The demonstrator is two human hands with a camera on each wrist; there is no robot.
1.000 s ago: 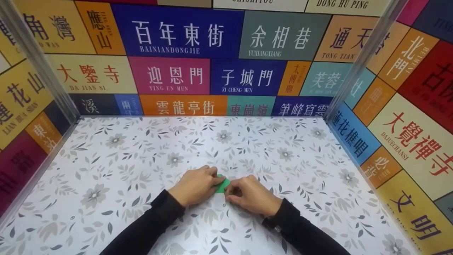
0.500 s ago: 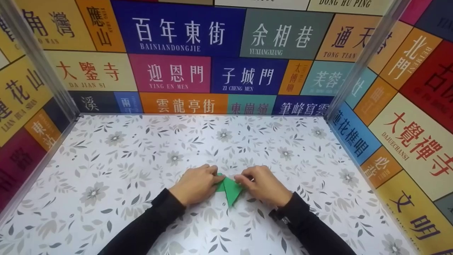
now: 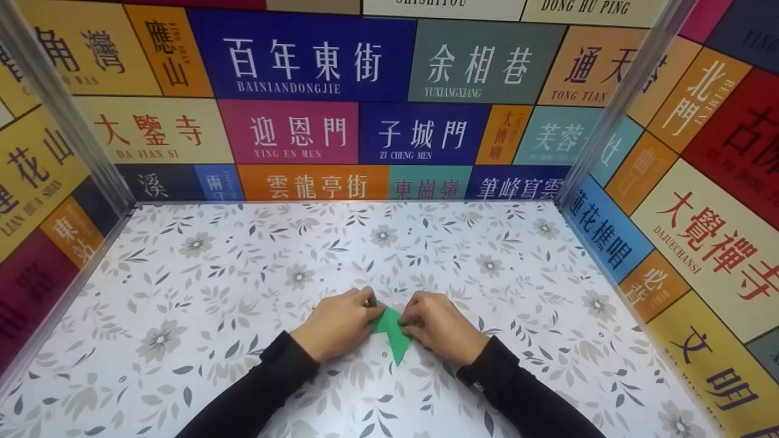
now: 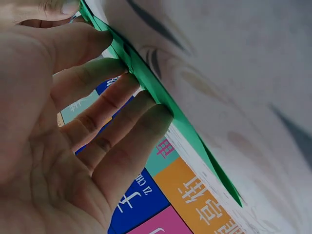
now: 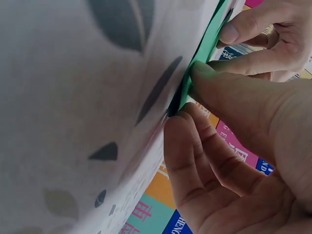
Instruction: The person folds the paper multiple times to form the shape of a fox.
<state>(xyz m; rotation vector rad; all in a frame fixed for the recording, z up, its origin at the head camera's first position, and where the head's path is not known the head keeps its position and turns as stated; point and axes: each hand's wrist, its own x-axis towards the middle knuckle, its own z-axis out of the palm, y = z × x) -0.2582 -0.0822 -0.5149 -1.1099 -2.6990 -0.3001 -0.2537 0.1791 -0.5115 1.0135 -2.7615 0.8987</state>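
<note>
In the head view a small folded piece of green paper (image 3: pixel 397 340) lies on the table between both hands, one pointed end facing the person. My left hand (image 3: pixel 339 319) rests at its left side. Fingertips press along the green paper (image 4: pixel 184 122) in the left wrist view, the fingers spread and only slightly bent. My right hand (image 3: pixel 447 322) pinches the paper's right edge. From the right wrist, its thumb shows on the green paper (image 5: pixel 208 41), with the forefinger tip right at the end of the strip. Part of the paper's left side is hidden under the left hand.
White table surface (image 3: pixel 255 365) with a grey flower and leaf print lies under both forearms. Upright panels of coloured Chinese signs (image 3: pixel 304 55) stand along the back and both sides. Black sleeves (image 3: pixel 255 389) cover the arms.
A green flap has come into view, pointing towards the person. My right hand lifted away to the upper right, then returned to the paper's right edge. The left hand stays almost in place.
</note>
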